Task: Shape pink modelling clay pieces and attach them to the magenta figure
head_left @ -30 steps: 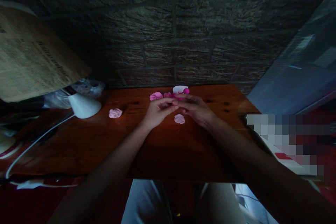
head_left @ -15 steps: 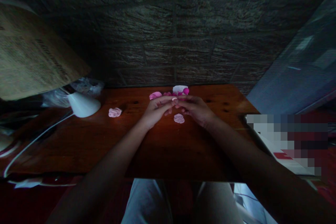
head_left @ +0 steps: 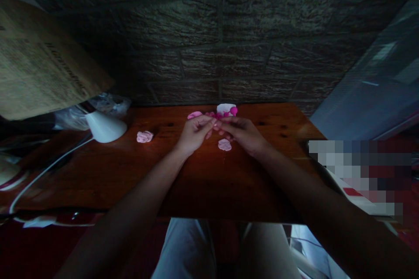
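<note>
My left hand and my right hand meet fingertip to fingertip above the wooden table. Both are closed in a pinch on a small piece of pink clay, mostly covered by the fingers. Just below the right fingers lies a flattened pale pink clay piece. Behind the hands are a pink lump, a white piece and a magenta ball, partly hidden by my fingers. Off to the left sits a crumpled pale pink clay lump.
A lamp with a white base and a printed paper-like shade stands at the left, its white cable crossing the table. Crumpled clear plastic lies behind it. A dark brick wall closes the back. A grey-blue panel leans at the right.
My fingers have shifted around the small piece, with the left hand's fingers now more bent into a pinch. The view has moved slightly; the pieces on the table stay in place.
</note>
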Action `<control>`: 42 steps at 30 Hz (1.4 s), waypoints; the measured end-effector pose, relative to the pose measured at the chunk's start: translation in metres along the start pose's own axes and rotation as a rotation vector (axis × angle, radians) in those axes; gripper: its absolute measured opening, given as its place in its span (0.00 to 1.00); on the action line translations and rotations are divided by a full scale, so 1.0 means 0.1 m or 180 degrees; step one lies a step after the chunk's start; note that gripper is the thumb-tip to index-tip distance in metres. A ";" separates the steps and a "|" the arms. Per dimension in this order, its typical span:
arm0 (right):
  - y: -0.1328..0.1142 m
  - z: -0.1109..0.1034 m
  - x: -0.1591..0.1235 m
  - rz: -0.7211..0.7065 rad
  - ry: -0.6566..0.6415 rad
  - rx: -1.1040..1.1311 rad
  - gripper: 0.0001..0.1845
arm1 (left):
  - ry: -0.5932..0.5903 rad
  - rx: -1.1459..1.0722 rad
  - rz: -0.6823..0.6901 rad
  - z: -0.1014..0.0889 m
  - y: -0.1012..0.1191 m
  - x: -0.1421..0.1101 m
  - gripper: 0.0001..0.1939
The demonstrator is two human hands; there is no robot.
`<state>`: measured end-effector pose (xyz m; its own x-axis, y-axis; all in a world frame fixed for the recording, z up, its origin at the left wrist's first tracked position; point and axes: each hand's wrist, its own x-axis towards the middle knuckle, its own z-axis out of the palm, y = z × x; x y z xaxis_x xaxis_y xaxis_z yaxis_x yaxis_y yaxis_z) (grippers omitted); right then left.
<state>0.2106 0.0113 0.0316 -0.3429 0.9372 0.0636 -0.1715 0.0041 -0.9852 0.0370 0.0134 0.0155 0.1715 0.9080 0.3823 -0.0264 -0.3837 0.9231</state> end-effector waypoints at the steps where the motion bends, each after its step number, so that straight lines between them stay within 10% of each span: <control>1: 0.01 0.00 0.00 -0.0006 -0.0011 0.0003 0.21 | -0.0039 -0.0027 -0.0037 0.00 -0.01 0.00 0.20; 16: 0.06 -0.06 0.04 -0.0051 0.0109 -0.0108 0.19 | 0.0147 -0.0898 -0.1014 -0.01 -0.07 0.01 0.11; 42: 0.04 -0.02 0.02 -0.0243 0.0184 -0.0040 0.21 | -0.0380 -0.0427 -0.0973 0.07 -0.01 -0.04 0.18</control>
<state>0.2113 0.0140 0.0273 -0.2753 0.9525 0.1298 -0.1834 0.0805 -0.9797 0.0427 0.0087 0.0128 0.3053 0.9483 0.0871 -0.0839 -0.0643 0.9944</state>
